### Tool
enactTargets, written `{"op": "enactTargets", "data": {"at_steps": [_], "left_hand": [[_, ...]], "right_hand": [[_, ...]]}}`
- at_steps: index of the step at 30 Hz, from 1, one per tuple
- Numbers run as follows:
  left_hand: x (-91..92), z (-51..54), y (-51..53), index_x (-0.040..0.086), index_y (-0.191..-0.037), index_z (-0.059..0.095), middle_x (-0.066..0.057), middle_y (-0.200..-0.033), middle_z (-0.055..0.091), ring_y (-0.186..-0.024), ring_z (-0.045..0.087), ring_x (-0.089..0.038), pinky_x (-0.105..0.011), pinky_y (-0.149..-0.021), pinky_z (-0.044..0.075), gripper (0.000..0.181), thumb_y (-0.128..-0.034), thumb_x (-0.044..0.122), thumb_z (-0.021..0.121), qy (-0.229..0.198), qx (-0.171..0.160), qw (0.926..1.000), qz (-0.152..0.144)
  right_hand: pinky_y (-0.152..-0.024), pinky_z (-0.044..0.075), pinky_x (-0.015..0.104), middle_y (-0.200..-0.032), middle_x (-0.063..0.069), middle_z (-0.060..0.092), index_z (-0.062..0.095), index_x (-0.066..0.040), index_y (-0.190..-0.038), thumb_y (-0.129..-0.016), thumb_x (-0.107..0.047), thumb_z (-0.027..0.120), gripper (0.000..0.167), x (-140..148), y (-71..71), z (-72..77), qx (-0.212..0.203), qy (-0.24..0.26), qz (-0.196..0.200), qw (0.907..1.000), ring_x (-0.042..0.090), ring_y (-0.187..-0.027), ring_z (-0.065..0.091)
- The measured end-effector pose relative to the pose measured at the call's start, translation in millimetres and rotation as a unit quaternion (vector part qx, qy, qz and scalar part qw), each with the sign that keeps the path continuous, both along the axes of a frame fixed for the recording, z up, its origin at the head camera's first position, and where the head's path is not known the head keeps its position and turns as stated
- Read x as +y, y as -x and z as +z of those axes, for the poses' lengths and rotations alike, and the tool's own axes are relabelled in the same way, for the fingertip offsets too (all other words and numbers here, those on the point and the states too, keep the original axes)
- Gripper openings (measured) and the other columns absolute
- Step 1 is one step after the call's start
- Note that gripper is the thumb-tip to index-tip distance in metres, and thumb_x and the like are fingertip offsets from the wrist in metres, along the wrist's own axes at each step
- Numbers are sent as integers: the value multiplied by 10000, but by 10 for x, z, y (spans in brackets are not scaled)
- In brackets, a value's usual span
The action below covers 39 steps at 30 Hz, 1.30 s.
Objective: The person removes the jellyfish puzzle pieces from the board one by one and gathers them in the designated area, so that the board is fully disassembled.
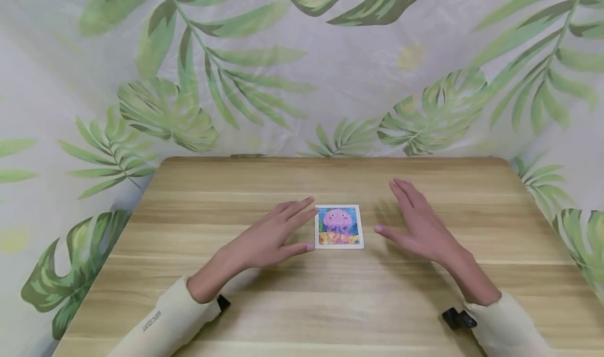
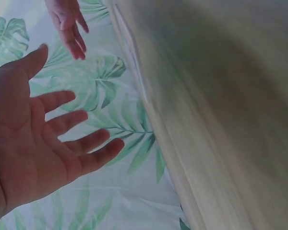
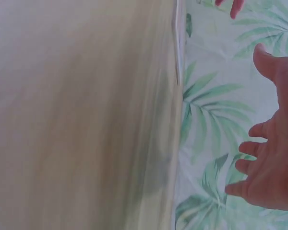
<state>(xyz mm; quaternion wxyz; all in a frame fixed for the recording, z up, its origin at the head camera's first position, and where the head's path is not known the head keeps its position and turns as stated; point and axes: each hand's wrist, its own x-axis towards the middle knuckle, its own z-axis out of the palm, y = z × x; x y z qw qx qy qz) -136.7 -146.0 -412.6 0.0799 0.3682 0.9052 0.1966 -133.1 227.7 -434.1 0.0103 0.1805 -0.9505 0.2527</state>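
Note:
A square picture card or panel (image 1: 338, 226) with a white border lies flat on the wooden table, showing a pink jellyfish over a yellow seabed. To its left is my left hand (image 1: 276, 234), fingers spread and tips close by the left border; whether they touch it I cannot tell. My right hand (image 1: 420, 226) hovers apart on the other side, thumb toward the card and fingers extended. In the left wrist view the left palm (image 2: 33, 129) holds nothing. Likewise, the right palm (image 3: 276, 153) holds nothing in the right wrist view. The card's thin pale edge (image 3: 177, 43) shows there side-on.
The wood-grained table (image 1: 330, 304) has rounded far corners. Behind it hangs a pale cloth (image 1: 264, 105) printed with green leaves, reaching down past both sides. Small black devices (image 1: 459, 319) sit at the cuffs of the light sleeves (image 1: 509, 325).

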Motion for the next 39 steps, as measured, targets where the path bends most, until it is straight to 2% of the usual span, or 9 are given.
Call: {"op": "enactTargets", "data": {"at_steps": [5,12,20,27,33,39], "left_hand": [[73,6,89,157,-1651,447,-51,-1769,327,-1591,379,-327,-531,-1258,405,702,-1062,474,662,21,-136,9991,-401],[126,10,161,99,-1616,493,-93,-1734,391,-1577,407,-342,-521,-1271,388,625,-1083,384,654,124,-450,9960,-765],[101,-9,165,79,-1598,516,-117,-1714,422,-1553,444,-364,-542,-1257,401,570,-1098,326,634,411,-791,9926,-827],[83,-53,173,140,-1619,499,-85,-1726,408,-1571,411,-351,-530,-1259,405,559,-1102,310,627,784,-1005,9886,-798],[69,-114,174,164,-1652,447,-61,-1732,401,-1559,416,-349,-529,-1248,420,586,-1104,286,618,1047,-696,9857,-1119],[48,-225,193,134,-1657,428,-73,-1736,388,-1590,384,-313,-497,-1297,354,609,-1106,315,614,935,-391,9856,-1353]], "right_hand": [[-1272,272,693,-1796,185,169,139,-95,-1735,-989,-566,726,1061,-176,99,34,-238,262,142,9993,437,-1652,183],[-1278,297,659,-1776,171,257,246,-75,-1712,-981,-523,757,998,-341,211,19,-505,459,222,9974,421,-1637,256],[-1264,337,645,-1704,215,386,366,-31,-1659,-987,-355,788,857,-419,356,-18,-553,513,384,9964,453,-1574,375],[-1202,437,614,-1559,216,575,548,-2,-1542,-938,-221,840,707,-544,491,-38,-612,555,562,9950,428,-1454,543],[-1062,558,566,-1400,189,693,639,-10,-1457,-927,-163,853,592,-700,568,-43,-583,550,905,9927,388,-1262,676],[-1065,561,534,-1372,141,717,663,-35,-1433,-961,-154,816,511,-820,620,-83,-866,615,1302,9858,336,-1243,686]]}}
